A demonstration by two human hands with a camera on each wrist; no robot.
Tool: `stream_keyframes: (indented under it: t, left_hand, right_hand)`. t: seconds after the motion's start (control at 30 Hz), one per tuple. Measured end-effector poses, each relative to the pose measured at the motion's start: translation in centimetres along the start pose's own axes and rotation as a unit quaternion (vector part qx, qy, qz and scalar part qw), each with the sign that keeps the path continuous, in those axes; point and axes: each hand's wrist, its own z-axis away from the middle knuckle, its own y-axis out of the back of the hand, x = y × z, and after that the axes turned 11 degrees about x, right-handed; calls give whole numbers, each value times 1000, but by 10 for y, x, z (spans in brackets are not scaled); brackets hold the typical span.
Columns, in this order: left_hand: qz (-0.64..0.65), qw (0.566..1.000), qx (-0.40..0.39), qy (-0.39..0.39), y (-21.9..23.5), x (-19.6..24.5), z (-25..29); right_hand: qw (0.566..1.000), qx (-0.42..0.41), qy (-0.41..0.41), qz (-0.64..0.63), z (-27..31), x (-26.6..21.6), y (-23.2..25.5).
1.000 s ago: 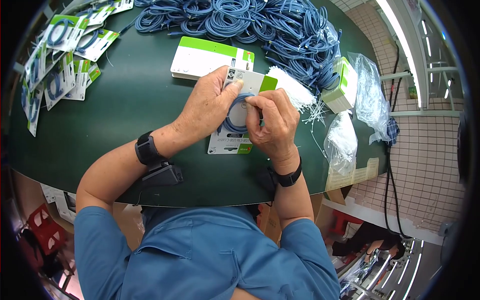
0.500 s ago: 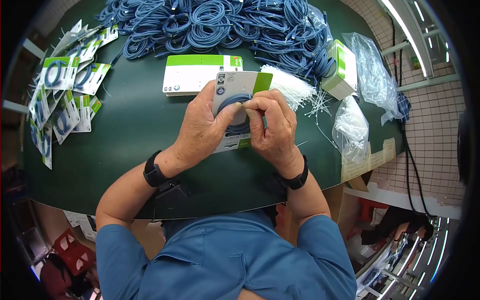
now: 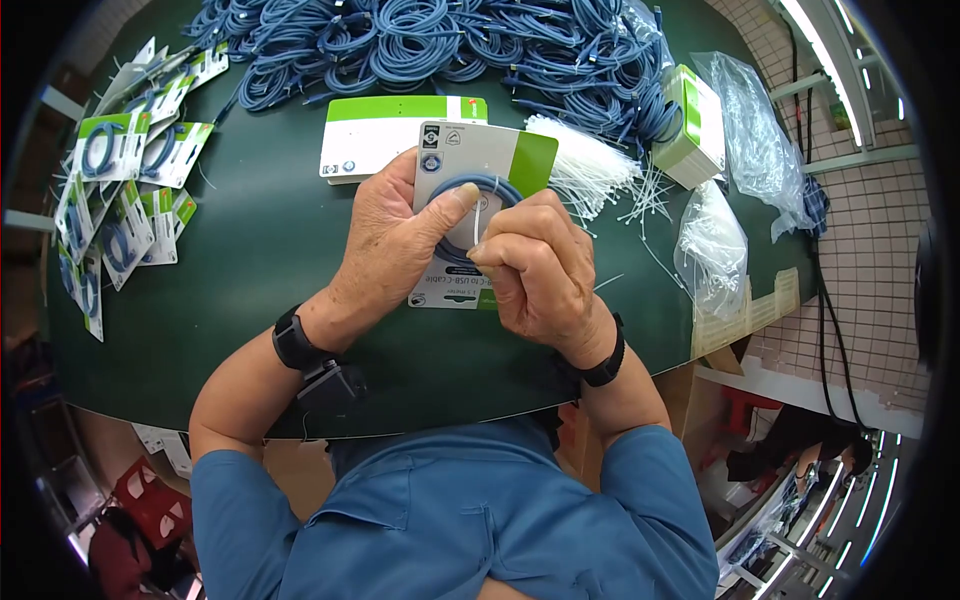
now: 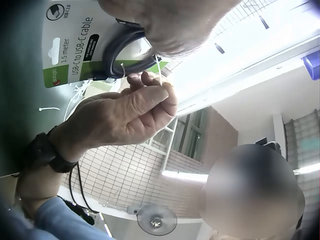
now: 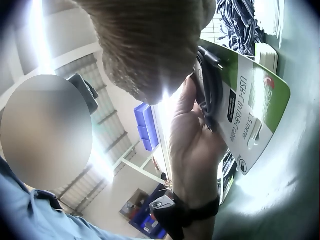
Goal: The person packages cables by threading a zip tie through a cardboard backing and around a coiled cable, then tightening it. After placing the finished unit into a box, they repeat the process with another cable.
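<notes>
My left hand (image 3: 385, 240) grips a white and green USB-C cable card (image 3: 470, 150) by its left side, the thumb lying over the front. A coiled blue cable (image 3: 508, 190) lies against the card face. From the top of the coil a white cable tie (image 3: 477, 222) runs down across its middle. My right hand (image 3: 548, 265) pinches the tie's lower end between thumb and forefinger. In the left wrist view, the tie (image 4: 159, 67) stretches from the coil to those right fingertips. The right wrist view shows the printed card (image 5: 255, 112) tilted, with the left palm (image 5: 192, 145) behind it.
A stack of blank-faced cards (image 3: 385, 140) sits just beyond my hands. Behind it spreads a heap of coiled blue cables (image 3: 420, 45). Loose white cable ties (image 3: 585, 165), a card block (image 3: 690, 125) and plastic bags (image 3: 715, 250) lie right. Finished-looking carded cables (image 3: 110, 150) pile up left.
My right hand has moved from the top of the coil down toward my body, drawing the tie's end with it. The card has tipped to show more of its face.
</notes>
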Motion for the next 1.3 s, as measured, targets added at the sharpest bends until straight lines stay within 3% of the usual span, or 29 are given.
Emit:
stream_keyframes:
  t: [0.37, 0.5, 0.63, 0.73, 0.87, 1.3]
  left_hand:
    - [3, 1000, 1, -2, 3, -2, -1]
    - [2, 1000, -6, -10, 1, -1, 2]
    - [17, 1000, -11, -22, 0, -5, 3]
    - [26, 999, -13, -27, -1, -3, 3]
    - [22, 999, -13, -19, -1, 1, 3]
    - [23, 999, -18, -27, -4, -1, 6]
  right_hand:
    - [999, -7, 6, -41, 3, -5, -2]
    - [991, 39, -70, -110, 6, -10, -7]
    - [993, 5, -61, -99, 4, -9, -5]
    - [999, -28, -8, -36, 5, -2, -6]
    - [998, -30, 40, 27, 0, -2, -5]
    - [997, 16, 42, 66, 8, 4, -2]
